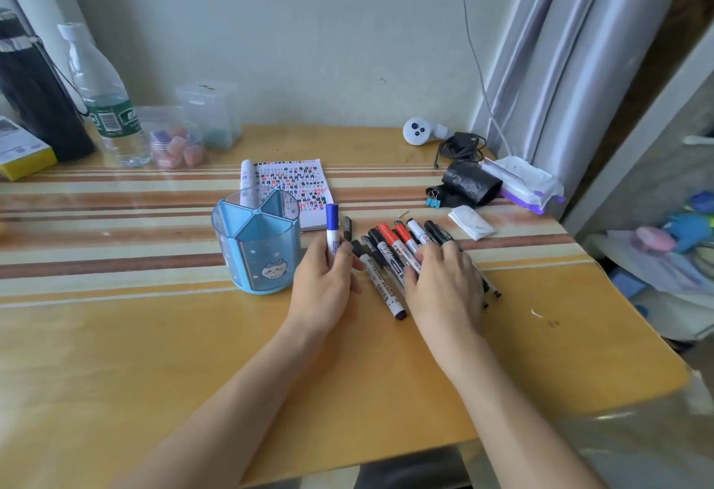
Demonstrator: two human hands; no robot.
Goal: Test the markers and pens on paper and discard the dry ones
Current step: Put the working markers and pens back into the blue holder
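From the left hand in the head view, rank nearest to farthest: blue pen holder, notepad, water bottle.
1. Blue pen holder, just left of the left hand.
2. Notepad, behind the holder.
3. Water bottle, far back left.

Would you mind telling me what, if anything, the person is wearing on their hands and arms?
Nothing that shows. The left hand and right hand are bare, with no gloves or rings visible. The left forearm and right forearm are uncovered down to the picture's bottom edge: no sleeve, watch, bracelet or strap at either wrist.
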